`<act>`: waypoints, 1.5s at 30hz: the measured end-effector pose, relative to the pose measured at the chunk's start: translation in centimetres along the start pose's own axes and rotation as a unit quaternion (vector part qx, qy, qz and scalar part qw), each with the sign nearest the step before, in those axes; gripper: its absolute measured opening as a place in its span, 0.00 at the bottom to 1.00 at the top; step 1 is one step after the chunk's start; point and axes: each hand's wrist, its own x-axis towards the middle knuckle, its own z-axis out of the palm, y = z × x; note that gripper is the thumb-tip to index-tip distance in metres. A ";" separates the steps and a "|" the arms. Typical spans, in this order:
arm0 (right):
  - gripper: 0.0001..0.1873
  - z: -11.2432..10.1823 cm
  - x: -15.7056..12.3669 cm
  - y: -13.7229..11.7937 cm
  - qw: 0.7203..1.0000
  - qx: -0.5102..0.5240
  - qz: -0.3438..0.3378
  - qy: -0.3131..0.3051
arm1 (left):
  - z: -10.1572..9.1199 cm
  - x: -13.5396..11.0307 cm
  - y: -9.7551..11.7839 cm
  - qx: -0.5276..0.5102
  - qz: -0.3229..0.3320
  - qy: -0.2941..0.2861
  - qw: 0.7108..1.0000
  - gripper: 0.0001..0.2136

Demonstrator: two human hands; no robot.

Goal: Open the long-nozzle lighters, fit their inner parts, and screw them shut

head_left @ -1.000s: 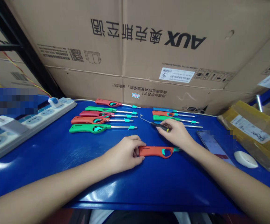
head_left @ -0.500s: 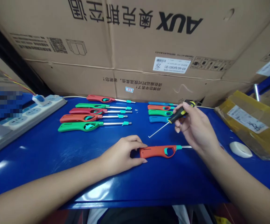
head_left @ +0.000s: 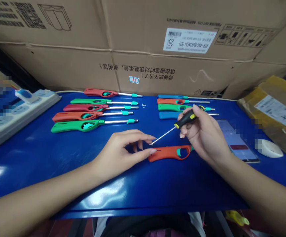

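An orange gas lighter (head_left: 165, 154) lies flat in front of me, its teal trigger towards the right and its metal tube mostly hidden behind my right hand. My right hand (head_left: 202, 131) is closed round the black and yellow handle of a screwdriver (head_left: 164, 135), whose shaft slants down to the left. The thumb of my left hand (head_left: 125, 148) rests at the lighter's left end. That hand's forefinger is apart from the thumb, close to the screwdriver's tip; anything tiny there is too small to make out.
Several lighters (head_left: 77, 126) lie in a row at the left, several more (head_left: 173, 107) at the back right. Small pale bits (head_left: 143, 105) lie between. A power strip (head_left: 21, 113) stands left; a phone (head_left: 236, 141), a white mouse (head_left: 271, 148) and a yellow-taped parcel (head_left: 276, 112) are right. Cardboard (head_left: 138, 46) stands behind.
The screwdriver's tip has come down and left to my left fingertips. My left forefinger has lifted off the lighter's end towards the tip. The view has tilted down, bringing the phone into sight.
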 end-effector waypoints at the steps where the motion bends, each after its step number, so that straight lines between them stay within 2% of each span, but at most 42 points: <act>1: 0.14 0.1 0.0 0.1 1.000 0.003 0.003 0.001 | 0.0 0.0 0.0 -0.004 -0.003 -0.001 1.000 0.10; 8: 0.14 0.2 -0.1 0.3 1.000 -0.015 0.008 -0.009 | -0.1 0.2 0.2 -0.003 -0.009 -0.016 1.000 0.04; 16: 0.13 0.1 0.0 0.3 0.998 0.066 0.016 0.014 | -0.2 0.1 0.2 0.006 -0.015 -0.014 1.000 0.04; 23: 0.12 0.2 -0.1 0.4 0.997 0.076 0.009 0.014 | -0.2 0.2 0.2 0.011 -0.017 -0.016 1.000 0.04; 38: 0.12 0.0 -0.2 0.5 0.996 0.065 -0.052 -0.010 | -0.2 -0.1 0.0 0.026 0.003 -0.025 0.999 0.04; 45: 0.10 0.2 -1.0 0.2 0.991 0.015 -0.128 -0.022 | -0.2 -0.3 -0.1 0.065 0.030 0.005 0.997 0.03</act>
